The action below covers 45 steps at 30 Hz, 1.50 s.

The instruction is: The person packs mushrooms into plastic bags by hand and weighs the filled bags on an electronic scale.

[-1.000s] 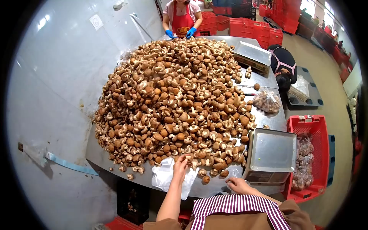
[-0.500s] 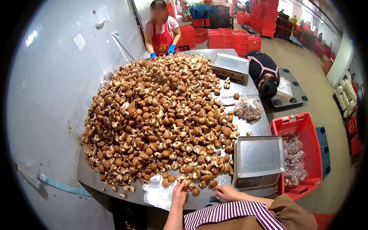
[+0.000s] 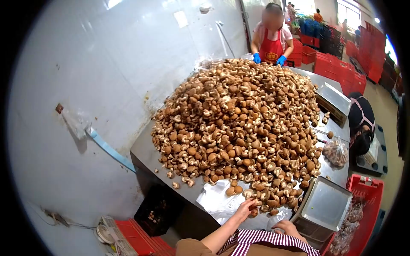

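Note:
A large heap of brown mushrooms (image 3: 239, 123) covers much of the metal table (image 3: 147, 147). At the heap's near edge, my left hand (image 3: 246, 209) has its fingers curled around a mushroom. My right hand (image 3: 287, 227) rests on a clear plastic bag (image 3: 275, 217) near the table's front edge; its fingers are bent, and whether they pinch the bag is hard to make out. White plastic bags (image 3: 215, 198) lie left of my left hand, with a few loose mushrooms on them.
A metal scale (image 3: 326, 202) stands at right, beside a red crate (image 3: 369, 196) of bagged mushrooms. Farther back are a filled bag (image 3: 336, 152) and a second tray (image 3: 335, 97). One co-worker (image 3: 272, 40) in blue gloves stands behind the heap; another (image 3: 361, 123) bends at right.
The view has swung left, so the table and heap appear farther right and a black crate shows below. Both hands stay near the heap's front edge.

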Motion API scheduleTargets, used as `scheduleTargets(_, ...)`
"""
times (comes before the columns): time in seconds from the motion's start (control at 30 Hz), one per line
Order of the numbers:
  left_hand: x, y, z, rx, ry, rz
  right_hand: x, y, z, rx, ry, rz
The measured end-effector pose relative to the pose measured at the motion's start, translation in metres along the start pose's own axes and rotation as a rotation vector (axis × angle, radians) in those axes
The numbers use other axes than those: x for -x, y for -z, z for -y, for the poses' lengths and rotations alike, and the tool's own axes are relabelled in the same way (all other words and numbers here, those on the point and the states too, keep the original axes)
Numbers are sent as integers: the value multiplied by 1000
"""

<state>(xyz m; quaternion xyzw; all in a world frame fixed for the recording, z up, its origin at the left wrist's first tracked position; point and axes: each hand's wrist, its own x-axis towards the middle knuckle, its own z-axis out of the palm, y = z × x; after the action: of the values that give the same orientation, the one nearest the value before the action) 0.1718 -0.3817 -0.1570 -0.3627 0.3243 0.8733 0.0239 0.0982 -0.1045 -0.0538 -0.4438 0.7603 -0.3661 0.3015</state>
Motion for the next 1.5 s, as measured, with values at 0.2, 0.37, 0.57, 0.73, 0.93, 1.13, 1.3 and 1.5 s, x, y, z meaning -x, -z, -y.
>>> scheduleTargets(0.2, 7, 24, 16, 49, 1, 53, -8, -46, -78, 79, -100, 426)
scheduleTargets(0.37, 10, 47, 30, 188, -81, 163, -15, -53, -81, 491, -362, 430)
scheduleTargets(0.57, 45, 24, 5, 92, -76, 105, -18, -52, -96, 936, -214, -70)
scheduleTargets(0.73, 46, -8, 2, -55, -38, 138, -19, -50, -79, 913, -272, -103)
scheduleTargets(0.93, 36, -50, -3, -183, -43, 257, -4, -25, -28, 620, -204, -388)
scheduleTargets(1.13, 36, -97, -1, -224, -22, 336, 5, -14, -16, 350, -260, -562)
scheduleTargets(1.3, 32, -124, 1, -264, -34, 362, 9, 2, -14, 62, -327, -556)
scheduleTargets(1.5, 28, -160, -14, -190, -34, 390, 25, 47, 5, 37, -339, -487)
